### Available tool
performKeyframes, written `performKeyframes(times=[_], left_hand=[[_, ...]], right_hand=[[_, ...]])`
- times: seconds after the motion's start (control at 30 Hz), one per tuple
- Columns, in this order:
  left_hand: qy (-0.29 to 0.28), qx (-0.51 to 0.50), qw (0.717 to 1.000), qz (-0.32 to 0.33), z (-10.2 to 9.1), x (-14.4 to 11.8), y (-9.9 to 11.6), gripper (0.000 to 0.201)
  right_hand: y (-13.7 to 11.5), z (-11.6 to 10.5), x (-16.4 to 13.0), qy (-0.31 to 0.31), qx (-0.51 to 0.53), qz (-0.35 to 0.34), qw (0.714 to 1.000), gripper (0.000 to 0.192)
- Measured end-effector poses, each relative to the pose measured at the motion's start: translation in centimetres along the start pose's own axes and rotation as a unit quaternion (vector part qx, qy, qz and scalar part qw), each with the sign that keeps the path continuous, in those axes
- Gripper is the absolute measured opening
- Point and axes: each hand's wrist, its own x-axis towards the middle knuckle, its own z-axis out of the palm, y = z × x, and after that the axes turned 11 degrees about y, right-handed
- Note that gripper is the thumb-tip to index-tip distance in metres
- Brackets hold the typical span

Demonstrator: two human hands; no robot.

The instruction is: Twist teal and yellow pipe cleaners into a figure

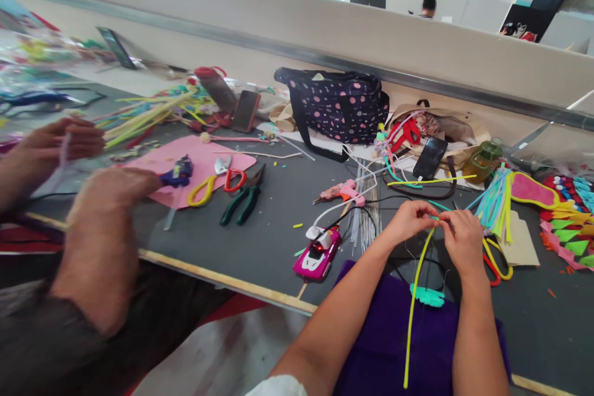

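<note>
Grey table point(260, 241); both hands' point(408, 219) point(464, 238) grip pinched on yellow pipe cleaner point(415, 297); its tip hidden.

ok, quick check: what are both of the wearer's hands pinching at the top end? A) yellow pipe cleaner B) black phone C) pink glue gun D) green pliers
A: the left hand and right hand meet on the top of the yellow pipe cleaner, which hangs down toward the lap; the green pliers, pink glue gun and black phone lie untouched on the table.

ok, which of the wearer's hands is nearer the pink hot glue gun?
Left. The left hand sits just right of the pink hot glue gun; the right hand is further right, beyond it, both pinching the yellow pipe cleaner.
</note>
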Motion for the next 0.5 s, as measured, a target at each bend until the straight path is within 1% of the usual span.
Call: performKeyframes(times=[0.17,0.27,0.37,0.5], left_hand=[[-0.015,-0.008,1.0,-0.023,-0.2,-0.2,0.6,0.033],[-0.037,-0.016,0.998,-0.048,-0.5,-0.3,0.9,0.033],[-0.075,-0.039,0.992,-0.09,-0.8,-0.1,0.8,0.032],[-0.112,-0.104,0.977,-0.15,-1.2,0.2,0.5,0.032]], right_hand=[[-0.1,0.1,0.1,0.009,0.016,0.018,1.0,0.007],[-0.2,0.1,0.1,0.0,0.025,0.011,1.0,0.009],[-0.4,0.1,0.1,-0.006,0.033,-0.005,0.999,0.007],[-0.5,-0.1,0.3,-0.008,0.057,-0.019,0.998,0.008]])
